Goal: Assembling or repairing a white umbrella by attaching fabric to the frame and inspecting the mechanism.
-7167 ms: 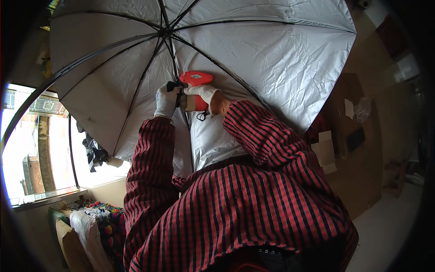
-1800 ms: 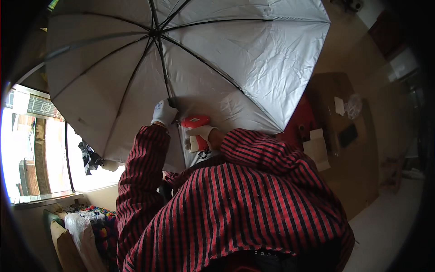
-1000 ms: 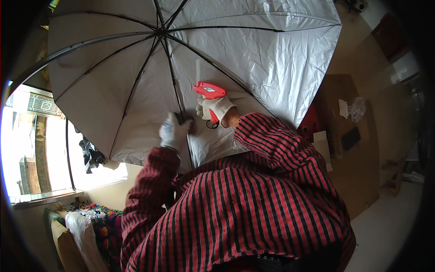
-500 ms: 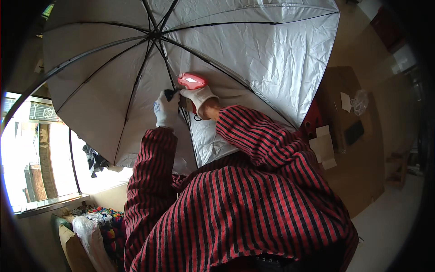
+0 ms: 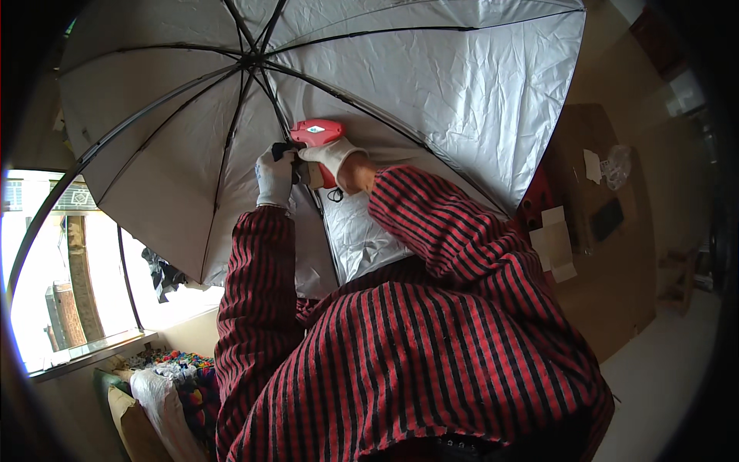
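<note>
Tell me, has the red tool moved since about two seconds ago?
Yes. Judged against the umbrella hub, the red tool in the right hand has moved up the picture and now sits closer to that hub.

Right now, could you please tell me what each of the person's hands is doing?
Left hand: closed, seemingly on a small black piece.
Right hand: closed, holding the red handheld tool.

Gloved right hand (image 5: 332, 160), fingers around red tool (image 5: 318, 132); gloved left hand (image 5: 274, 175) at rib (image 5: 318, 203) of open silver umbrella (image 5: 454, 100).
</note>
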`<state>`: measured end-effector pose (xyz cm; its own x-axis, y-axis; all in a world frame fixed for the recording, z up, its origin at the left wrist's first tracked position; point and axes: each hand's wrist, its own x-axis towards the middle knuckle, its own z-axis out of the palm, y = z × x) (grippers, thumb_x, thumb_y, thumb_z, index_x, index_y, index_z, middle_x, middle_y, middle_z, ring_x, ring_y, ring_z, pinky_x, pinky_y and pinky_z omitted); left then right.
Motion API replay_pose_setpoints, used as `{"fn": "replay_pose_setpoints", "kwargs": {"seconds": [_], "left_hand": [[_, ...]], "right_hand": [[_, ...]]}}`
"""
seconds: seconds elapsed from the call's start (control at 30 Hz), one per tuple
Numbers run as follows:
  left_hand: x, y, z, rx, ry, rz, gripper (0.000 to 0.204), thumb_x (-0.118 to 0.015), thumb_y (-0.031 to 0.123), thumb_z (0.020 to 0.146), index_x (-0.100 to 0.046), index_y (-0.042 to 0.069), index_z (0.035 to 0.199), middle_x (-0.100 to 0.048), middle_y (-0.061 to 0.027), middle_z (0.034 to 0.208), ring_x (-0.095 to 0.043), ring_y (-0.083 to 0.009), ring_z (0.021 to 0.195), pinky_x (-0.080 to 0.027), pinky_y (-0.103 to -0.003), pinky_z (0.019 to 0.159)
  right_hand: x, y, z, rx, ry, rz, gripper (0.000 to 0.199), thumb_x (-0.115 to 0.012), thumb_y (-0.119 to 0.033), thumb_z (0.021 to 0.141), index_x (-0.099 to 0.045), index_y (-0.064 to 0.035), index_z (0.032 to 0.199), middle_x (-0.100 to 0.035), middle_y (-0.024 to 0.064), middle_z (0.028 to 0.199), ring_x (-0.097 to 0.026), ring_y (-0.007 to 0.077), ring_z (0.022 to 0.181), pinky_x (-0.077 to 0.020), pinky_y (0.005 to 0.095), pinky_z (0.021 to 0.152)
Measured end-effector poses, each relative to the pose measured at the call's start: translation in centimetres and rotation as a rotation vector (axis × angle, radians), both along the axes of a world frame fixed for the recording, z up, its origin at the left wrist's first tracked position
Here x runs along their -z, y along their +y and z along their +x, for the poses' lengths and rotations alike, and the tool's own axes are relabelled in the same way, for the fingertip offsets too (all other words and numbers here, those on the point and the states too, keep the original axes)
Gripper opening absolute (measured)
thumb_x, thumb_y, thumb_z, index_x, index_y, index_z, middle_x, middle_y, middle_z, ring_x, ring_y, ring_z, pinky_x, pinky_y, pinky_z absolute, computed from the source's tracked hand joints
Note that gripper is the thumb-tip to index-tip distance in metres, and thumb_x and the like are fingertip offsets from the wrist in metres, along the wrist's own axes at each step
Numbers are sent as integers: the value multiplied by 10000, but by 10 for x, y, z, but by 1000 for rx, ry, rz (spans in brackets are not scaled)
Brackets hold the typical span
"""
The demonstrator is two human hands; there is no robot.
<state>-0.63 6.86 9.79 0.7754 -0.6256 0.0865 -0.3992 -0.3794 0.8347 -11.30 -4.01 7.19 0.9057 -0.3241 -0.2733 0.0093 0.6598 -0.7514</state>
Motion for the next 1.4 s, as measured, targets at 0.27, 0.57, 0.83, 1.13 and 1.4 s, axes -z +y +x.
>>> {"fn": "replay_pose_setpoints", "kwargs": {"seconds": [0.27,0.57,0.83,1.13,1.4], "left_hand": [[-2,-1,-2,-7,126,-87,147,-556,41,827,-680,-1,894,-620,-52,641,-513,-111,443,-387,-268,394],[-3,3,2,37,147,-36,151,-549,37,833,-681,-3,894,-629,-54,646,-517,-105,439,-393,-271,396],[-6,3,4,86,70,21,159,-564,74,826,-676,-15,895,-626,-45,669,-551,-115,508,-412,-270,443],[18,0,24,143,186,-88,120,-522,23,848,-620,-46,837,-566,-48,632,-527,-111,500,-404,-263,431],[6,0,7,104,60,-17,134,-547,68,825,-646,-21,842,-584,-35,610,-514,-105,468,-396,-278,423]], "right_hand": [[-22,-30,-19,-290,30,241,233,-651,-166,870,-615,-45,1066,-660,110,1021,-661,225,848,-553,349,760],[-29,-25,-21,-280,-23,382,216,-617,-124,884,-577,-21,1070,-664,139,912,-671,280,790,-575,401,708],[-28,-30,-17,-283,-12,377,217,-618,-122,882,-578,-20,1070,-665,140,900,-672,274,792,-575,399,717],[-32,-32,-3,-313,70,268,247,-629,-177,884,-575,-30,1075,-661,158,903,-658,313,775,-554,476,694],[-43,-27,-16,-253,97,215,222,-625,-184,882,-586,-16,1023,-659,129,828,-649,255,679,-545,448,629]]}}
